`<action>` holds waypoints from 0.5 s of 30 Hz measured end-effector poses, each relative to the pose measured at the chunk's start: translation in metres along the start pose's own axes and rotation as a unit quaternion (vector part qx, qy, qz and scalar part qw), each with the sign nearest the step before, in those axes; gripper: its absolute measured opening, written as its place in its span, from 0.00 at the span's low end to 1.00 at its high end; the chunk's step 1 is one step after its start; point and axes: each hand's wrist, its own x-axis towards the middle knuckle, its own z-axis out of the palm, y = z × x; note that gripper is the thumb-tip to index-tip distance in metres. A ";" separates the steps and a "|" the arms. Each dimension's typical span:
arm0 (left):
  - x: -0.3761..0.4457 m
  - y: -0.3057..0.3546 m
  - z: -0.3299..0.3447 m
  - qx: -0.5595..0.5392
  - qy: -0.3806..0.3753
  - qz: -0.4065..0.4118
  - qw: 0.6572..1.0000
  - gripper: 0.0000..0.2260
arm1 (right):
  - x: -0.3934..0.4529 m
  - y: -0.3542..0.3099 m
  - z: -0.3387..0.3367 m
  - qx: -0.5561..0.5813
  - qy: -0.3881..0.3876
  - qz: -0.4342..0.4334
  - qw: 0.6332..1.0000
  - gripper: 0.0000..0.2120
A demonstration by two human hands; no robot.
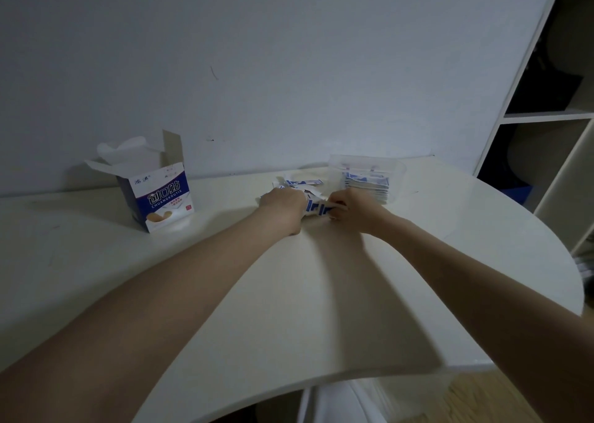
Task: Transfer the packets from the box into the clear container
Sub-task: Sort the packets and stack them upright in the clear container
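Two hands work a loose heap of packets (300,183) on the white bench (321,294), between the box (157,194) and the container (398,168). The left hand (283,202) lies curled over the heap; whether it holds any cannot be told. The right hand (353,208) pinches a small sheaf of flat, blue-and-white paper sleeves. Each packet appears thin, light, pliant and smooth, so a stack is likely to fan or slide; a pinch across the flat faces near mid-length should serve best. The box is printed card, flaps open, upright at far left. The container is clear, rigid plastic with rounded corners, already holding a stack on edge.
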 end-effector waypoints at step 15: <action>0.012 -0.057 -0.011 -0.501 -0.015 -0.067 0.863 0.05 | 0.010 -0.027 -0.011 0.374 0.000 0.045 0.927 0.07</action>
